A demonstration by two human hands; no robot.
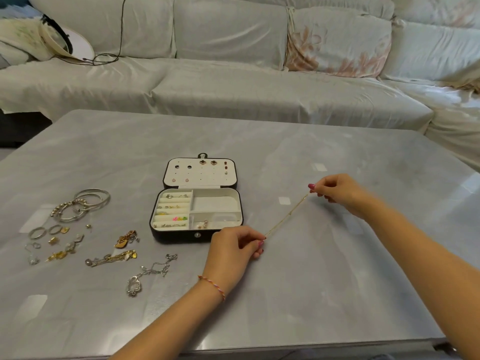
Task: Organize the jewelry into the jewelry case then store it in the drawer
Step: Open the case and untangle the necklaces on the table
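From the head camera, a grey glossy table [298, 162] fills the lower part of the view, with a sofa [233, 81] draped in pale cloth behind its far edge.

The left hand [235, 245] and the right hand [337, 192] each pinch one end of a thin gold chain [287, 215], which runs taut and slanted between them, above the table and right of the middle. The left hand's fingers are curled with the chain end between thumb and forefinger; the right hand pinches the higher, farther end the same way. A braided thread bracelet [211, 285] sits on the left wrist.

The jewelry case [197, 203] lies open near the table's middle, just left of the left hand, its lid flat toward the far edge. Earrings are pinned in the lid panel; rings and small pieces sit in the left-hand ring rolls, and a few small pieces lie in the near right compartment.

Toward the table's left edge lie loose pieces: silver bangles [83, 203], two rings [45, 231], gold pendants and charms [124, 240], and a silver chain bracelet [148, 276] nearest the left forearm.
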